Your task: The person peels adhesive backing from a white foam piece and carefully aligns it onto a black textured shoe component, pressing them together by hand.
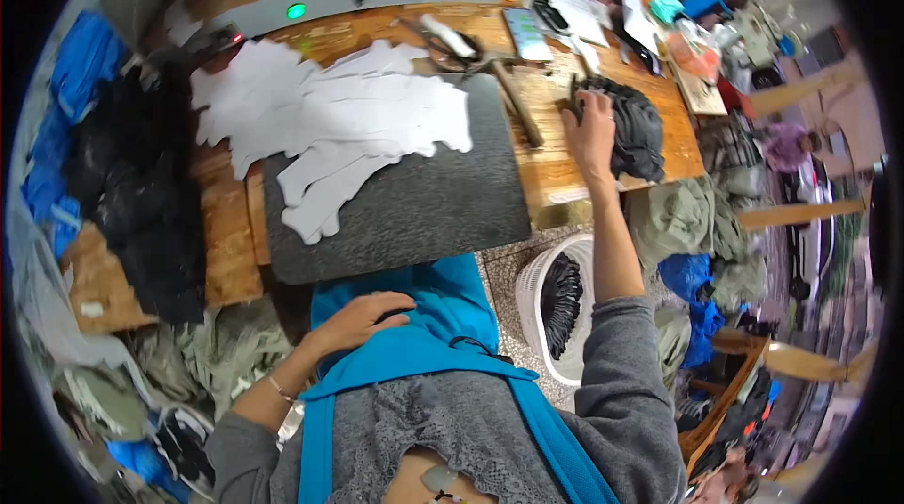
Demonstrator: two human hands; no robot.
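Note:
At the right end of the wooden bench, my right hand [593,130] is curled over the left edge of a bundle of dark grey fabric pieces [638,132]. Over the blue apron [443,301] on my lap rests my left hand [363,323]. Something small and dark shows between its thumb and fingers, too little to name. Flat white glove-shaped pieces [377,108] overlap in a spread pile, partly on a dark grey board [414,203] in front of me. A hammer [516,101] with a wooden handle lies between the board and my right hand.
Below the bench, a white plastic basket [534,316] holds dark pieces. A phone [527,34] lies at the back of the bench [556,160]. Black material [137,193] hangs over the left side. Grey-green cloth bundles [673,221] stand at the right.

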